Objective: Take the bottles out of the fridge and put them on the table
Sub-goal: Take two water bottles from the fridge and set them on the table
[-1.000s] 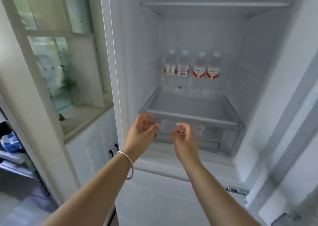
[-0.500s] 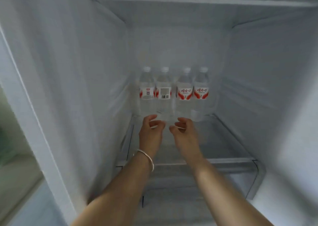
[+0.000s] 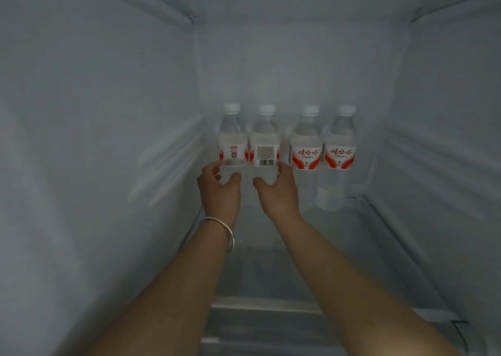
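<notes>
Four clear plastic water bottles with white caps and red-and-white labels stand upright in a row at the back of the white fridge interior [image 3: 108,165], on its glass shelf [image 3: 366,247]; none has left the fridge yet, so the task is judged to be at its first grasp.

The left hand [image 3: 219,190] curls its thumb and fingers round the lower body of the leftmost bottle [image 3: 232,138]; the right hand [image 3: 279,193] does the same on the second bottle [image 3: 265,141], just beside it; whether either grip is closed tight or only closing cannot be told through the blur. The third bottle [image 3: 306,149] and the rightmost bottle [image 3: 340,149] stand untouched, near the right hand but apart from it.

The next move likely calls for firm holds below the labels, then lifting both bottles back together without knocking the third over.

The bases of the two grasped bottles are hidden behind the hands; the fingertips on their far sides are out of sight; the table is nowhere in view; a silver bangle [image 3: 226,233] circles the left wrist; the labels' print is too blurred to read.
</notes>
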`<state>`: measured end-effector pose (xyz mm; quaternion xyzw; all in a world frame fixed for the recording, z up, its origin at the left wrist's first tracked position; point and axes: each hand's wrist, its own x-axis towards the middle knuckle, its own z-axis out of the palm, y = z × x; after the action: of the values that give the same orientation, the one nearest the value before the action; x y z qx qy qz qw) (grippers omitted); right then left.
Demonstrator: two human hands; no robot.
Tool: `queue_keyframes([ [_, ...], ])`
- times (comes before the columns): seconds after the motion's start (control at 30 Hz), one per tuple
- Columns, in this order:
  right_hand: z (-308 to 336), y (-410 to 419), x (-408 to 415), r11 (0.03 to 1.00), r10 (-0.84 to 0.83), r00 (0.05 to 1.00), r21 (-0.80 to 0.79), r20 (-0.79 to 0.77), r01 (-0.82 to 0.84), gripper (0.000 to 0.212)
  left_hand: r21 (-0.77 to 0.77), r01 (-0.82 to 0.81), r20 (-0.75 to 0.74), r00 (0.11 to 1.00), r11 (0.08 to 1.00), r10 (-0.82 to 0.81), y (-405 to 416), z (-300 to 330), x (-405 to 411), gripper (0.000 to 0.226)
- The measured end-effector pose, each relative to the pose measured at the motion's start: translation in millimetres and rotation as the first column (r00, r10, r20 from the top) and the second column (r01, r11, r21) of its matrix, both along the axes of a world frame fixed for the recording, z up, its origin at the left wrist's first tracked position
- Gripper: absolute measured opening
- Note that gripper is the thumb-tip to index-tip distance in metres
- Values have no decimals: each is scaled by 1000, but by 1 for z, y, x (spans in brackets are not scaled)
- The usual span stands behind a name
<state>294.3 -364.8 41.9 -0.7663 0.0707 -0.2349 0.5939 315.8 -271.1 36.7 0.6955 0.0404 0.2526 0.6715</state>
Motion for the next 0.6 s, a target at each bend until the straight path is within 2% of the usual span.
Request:
queue_keyframes([
  [0.17, -10, 6, 29, 999, -43, 998, 12, 36, 43, 74, -24, -24, -25, 999, 999, 24, -1, -9, 24, 61],
  [0.33, -15, 7, 48, 997, -64, 996, 36, 61, 62, 77, -20, 65, 53, 997, 998, -64, -2, -6, 47, 69],
  [0.4, -18, 8, 53, 996, -77, 993, 42, 91, 73, 77, 9, 106, 28, 994, 994, -106, 1, -8, 58, 69],
  [0.5, -21, 6, 60, 996, -88, 987, 44, 133, 83, 64, -14, 173, 61, 983, 985, -172, 0, -6, 64, 48],
  [0.6, -20, 0, 63, 997, -63, 985, 60, 159, 54, 52, -1, 213, 67, 975, 977, -212, 2, -13, 79, 58],
])
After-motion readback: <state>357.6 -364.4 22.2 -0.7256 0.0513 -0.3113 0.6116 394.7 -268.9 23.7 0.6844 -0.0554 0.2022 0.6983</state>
